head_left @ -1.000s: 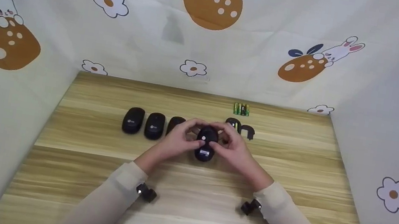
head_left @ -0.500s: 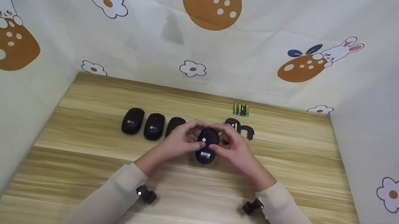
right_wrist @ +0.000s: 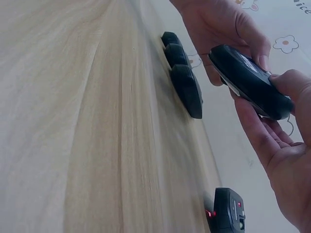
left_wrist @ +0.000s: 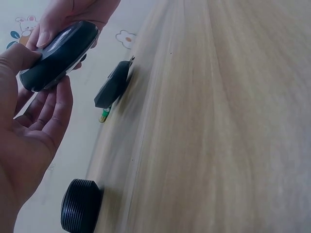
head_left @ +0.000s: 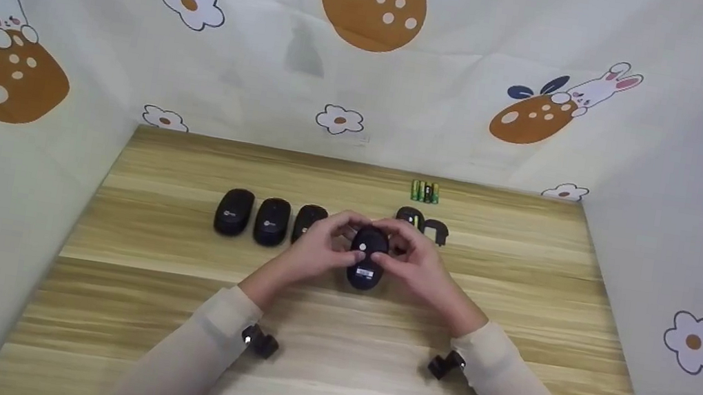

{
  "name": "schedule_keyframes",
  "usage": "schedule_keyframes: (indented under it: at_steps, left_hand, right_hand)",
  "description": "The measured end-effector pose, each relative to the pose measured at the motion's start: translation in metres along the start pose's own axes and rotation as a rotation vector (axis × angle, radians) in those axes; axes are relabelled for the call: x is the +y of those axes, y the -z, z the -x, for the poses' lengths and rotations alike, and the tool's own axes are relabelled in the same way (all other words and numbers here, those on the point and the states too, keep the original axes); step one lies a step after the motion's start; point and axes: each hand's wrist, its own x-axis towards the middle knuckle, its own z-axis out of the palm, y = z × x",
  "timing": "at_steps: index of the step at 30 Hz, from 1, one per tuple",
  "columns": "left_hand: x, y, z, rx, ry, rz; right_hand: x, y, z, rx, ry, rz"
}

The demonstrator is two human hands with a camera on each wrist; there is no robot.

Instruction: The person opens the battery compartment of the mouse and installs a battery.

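Note:
Held between both hands above the table is a black computer mouse [head_left: 364,277], its underside turned up toward the head camera with a white round spot and a pale label. My left hand [head_left: 316,245] grips its left side, thumb on the underside and fingers curled beneath. From the other side my right hand [head_left: 417,262] grips it the same way, the two thumbs close together. In the left wrist view the mouse [left_wrist: 60,57] is tilted and raised off the wood. The right wrist view shows fingers supporting the mouse [right_wrist: 250,82] from below.
Three black mice [head_left: 233,212] stand in a row on the left, the nearest partly behind my left hand. Behind my right hand lie an opened mouse [head_left: 409,215] with a battery inside and a black cover [head_left: 440,229]. Several green batteries [head_left: 425,192] lie near the table's back edge.
The held mouse has shifted slightly right and tilted, so its underside faces the head camera more fully. Both hands keep their grip; the things on the table have not moved.

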Motion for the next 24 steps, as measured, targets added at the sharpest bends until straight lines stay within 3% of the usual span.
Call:
schedule_keyframes:
  at_steps: [7, 12, 18, 24]
  left_hand:
    - [0.0, 0.0, 0.0, 0.001, 0.009, 0.009]
    - [0.001, 0.0, -0.001, 0.012, 0.014, 0.012]
    - [0.0, -0.001, -0.002, 0.007, 0.018, -0.014]
    - [-0.002, -0.003, -0.002, -0.006, 0.021, -0.031]
  right_hand:
    - [0.0, 0.0, 0.001, 0.034, 0.002, 0.02]
    - [0.001, -0.001, 0.0, 0.07, 0.063, 0.114]
    - [-0.002, -0.005, -0.002, 0.122, 0.138, 0.123]
    - [-0.013, -0.007, -0.004, 0.191, 0.139, 0.164]
